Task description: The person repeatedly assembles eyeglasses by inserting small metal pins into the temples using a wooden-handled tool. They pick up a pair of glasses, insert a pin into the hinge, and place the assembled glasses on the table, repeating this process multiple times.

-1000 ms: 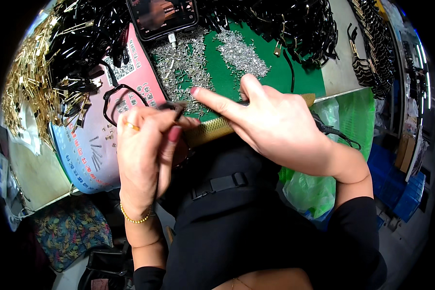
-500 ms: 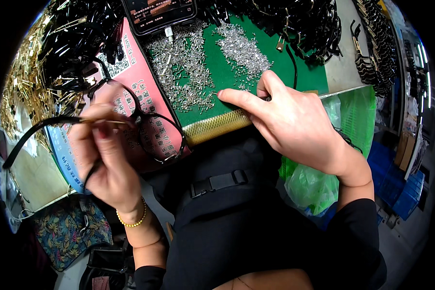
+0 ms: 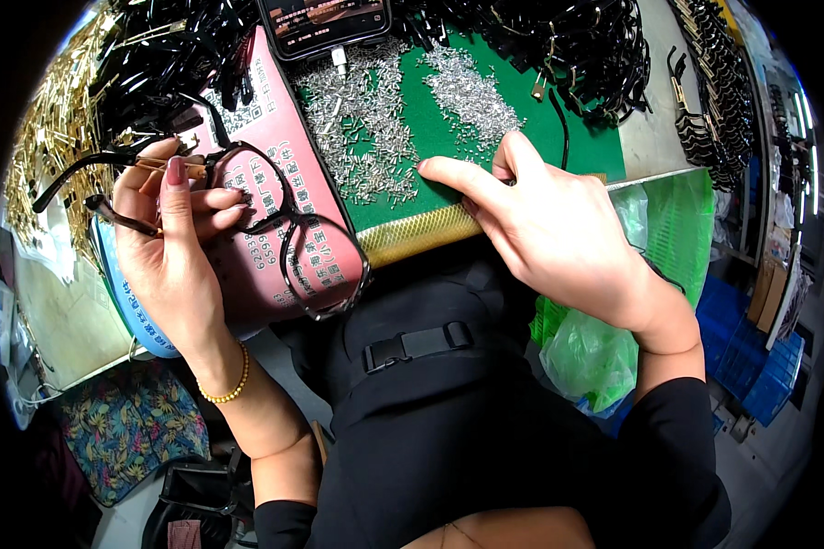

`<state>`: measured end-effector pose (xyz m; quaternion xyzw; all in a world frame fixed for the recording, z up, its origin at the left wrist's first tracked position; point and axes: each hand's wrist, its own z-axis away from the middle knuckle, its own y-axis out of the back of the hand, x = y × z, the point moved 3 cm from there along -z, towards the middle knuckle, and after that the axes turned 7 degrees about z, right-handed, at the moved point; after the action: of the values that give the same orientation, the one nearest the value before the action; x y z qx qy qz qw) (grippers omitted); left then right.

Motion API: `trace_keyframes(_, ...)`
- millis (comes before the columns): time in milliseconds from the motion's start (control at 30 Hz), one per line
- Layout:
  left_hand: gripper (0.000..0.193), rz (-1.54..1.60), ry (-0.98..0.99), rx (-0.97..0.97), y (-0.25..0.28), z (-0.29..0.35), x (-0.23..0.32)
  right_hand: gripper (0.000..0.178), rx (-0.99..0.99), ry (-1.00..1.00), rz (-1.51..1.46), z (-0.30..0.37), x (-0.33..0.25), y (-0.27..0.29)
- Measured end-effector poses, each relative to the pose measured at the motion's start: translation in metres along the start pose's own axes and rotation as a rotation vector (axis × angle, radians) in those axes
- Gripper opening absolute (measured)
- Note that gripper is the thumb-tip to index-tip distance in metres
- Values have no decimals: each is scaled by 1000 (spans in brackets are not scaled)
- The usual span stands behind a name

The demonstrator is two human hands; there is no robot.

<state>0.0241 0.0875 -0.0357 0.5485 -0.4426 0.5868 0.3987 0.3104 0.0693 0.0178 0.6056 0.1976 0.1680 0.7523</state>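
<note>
My left hand (image 3: 178, 247) grips a dark eyeglasses frame (image 3: 290, 217), with thumb and fingers closed near a hinge. Both rims hang toward my lap over a pink sheet, and one black temple (image 3: 73, 174) points left. A second, dark temple end (image 3: 110, 212) shows beside the palm. My right hand (image 3: 568, 233) rests at the near edge of a green mat (image 3: 412, 110). Its index fingertip touches a spread of tiny silver screws (image 3: 362, 128), while the other fingers curl under. Whatever those curled fingers hold, if anything, is hidden.
A second heap of tiny silver parts (image 3: 467, 91) lies on the mat. A phone (image 3: 325, 27) with a white cable stands behind. Black temples (image 3: 577, 55) and gold parts (image 3: 55, 137) pile around. A green bag (image 3: 673, 229) hangs right; a yellow mesh-patterned strip (image 3: 417, 236) edges the mat.
My left hand has shifted left and turned, so the eyeglasses frame faces more openly over the pink sheet. My right hand has stayed almost still, its fingertip at the screws.
</note>
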Motion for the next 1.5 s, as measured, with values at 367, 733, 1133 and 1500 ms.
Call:
trace_keyframes(367,26,-50,24,-26,-6,6,5,47,-10,59,18,-1,0,0)
trace_keyframes(733,20,-122,184,-291,-28,40,8,65,-39,49,67,-4,-7,3)
trace_keyframes(1133,19,-5,181,-303,-27,40,4,66,-21,169,-206,-5,-21,16)
trace_keyframes(1500,14,-133,132,-301,-30,40,6,62,13,320,-74,-24,-31,0)
